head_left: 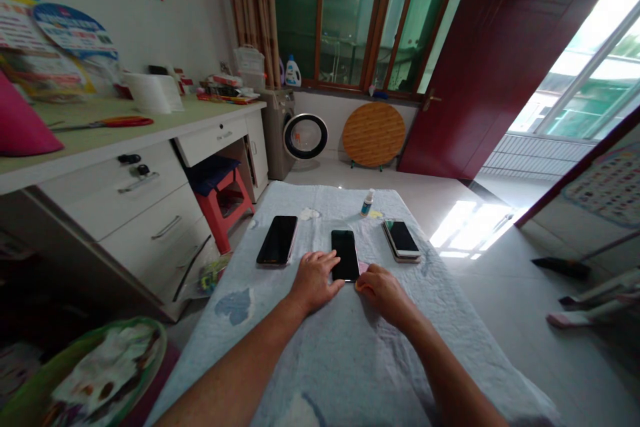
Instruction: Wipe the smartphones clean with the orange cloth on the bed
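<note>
A black-screened phone lies in the middle of the cloth-covered table. My left hand rests at its left edge, fingers spread, with the fingertips touching the phone. At the phone's lower right corner is my right hand, its fingers closed on a small orange thing that is mostly hidden. A bit of pink shows just beyond these fingers. To the left lies a larger black phone. Stacked phones, a white-framed one on top, lie to the right. A small spray bottle stands near the far edge.
A green-rimmed bin with waste stands at the lower left. Left of the table are a red stool and a white desk with drawers. Beyond the table are a washing machine with its door open and a round wooden tabletop.
</note>
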Demonstrator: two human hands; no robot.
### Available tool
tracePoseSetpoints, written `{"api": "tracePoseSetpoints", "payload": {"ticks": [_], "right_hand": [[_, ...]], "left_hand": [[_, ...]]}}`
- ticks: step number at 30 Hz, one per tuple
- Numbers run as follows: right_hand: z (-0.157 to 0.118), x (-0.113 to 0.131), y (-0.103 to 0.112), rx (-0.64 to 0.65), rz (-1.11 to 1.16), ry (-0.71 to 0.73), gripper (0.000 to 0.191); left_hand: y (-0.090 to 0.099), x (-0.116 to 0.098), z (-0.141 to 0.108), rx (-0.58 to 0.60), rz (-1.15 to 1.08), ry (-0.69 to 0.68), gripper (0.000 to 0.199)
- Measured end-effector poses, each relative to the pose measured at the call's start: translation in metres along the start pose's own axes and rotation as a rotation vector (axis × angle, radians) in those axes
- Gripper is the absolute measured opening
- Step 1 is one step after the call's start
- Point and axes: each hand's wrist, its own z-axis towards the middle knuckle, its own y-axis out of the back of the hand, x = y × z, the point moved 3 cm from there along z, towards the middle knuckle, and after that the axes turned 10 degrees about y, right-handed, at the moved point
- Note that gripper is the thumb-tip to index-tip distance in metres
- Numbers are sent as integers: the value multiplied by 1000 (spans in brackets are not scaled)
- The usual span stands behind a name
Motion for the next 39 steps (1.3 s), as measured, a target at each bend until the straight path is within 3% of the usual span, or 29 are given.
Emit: {"api": "tracePoseSetpoints", "payload": {"ticks": [4, 12, 18, 24, 39], "right_hand": [[-2, 0, 0, 16, -10, 6, 22], [13, 14, -22, 39, -248, -52, 18], [31, 34, -36, 88, -294, 26, 24], [40, 49, -43, 23, -258, 97, 26], [3, 8, -11, -25, -138, -159, 25]], "left_hand": [[-4, 5, 5, 31, 10, 25, 34], [-9, 14, 9, 44, -10, -1, 42], [-7, 12, 7, 49, -7, 1, 41], [-3, 12, 5, 53, -22, -25, 46], [-8, 13, 7, 46, 13, -29, 44]]}}
